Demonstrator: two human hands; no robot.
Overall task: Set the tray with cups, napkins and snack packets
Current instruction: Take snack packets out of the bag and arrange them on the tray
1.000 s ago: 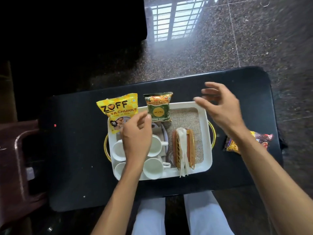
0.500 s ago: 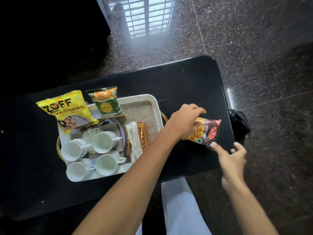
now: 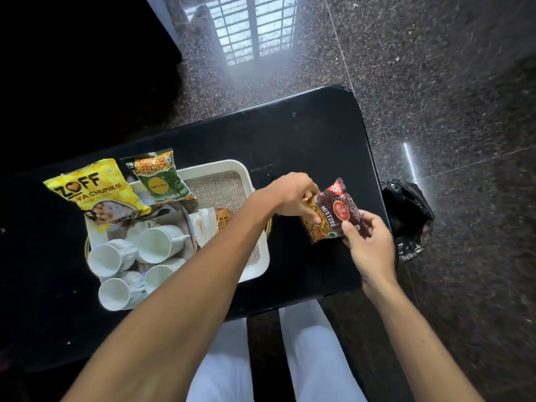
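Two hands pinch the mixture packet (image 3: 338,211), just right of the tray (image 3: 220,166): left hand (image 3: 294,198) on its tray-side edge, right hand (image 3: 369,248) on the far corner. Best carry it level onto the tray's bare mat (image 3: 222,191), clear of the cups (image 3: 158,245).

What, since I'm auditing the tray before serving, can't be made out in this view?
Head view only:
- Napkins and their holder: mostly covered by the left forearm.
- Fourth cup: partly behind that forearm.
- Mixture packet: edges hidden by fingers of the left hand and right hand.
- Black bag: contents unseen.
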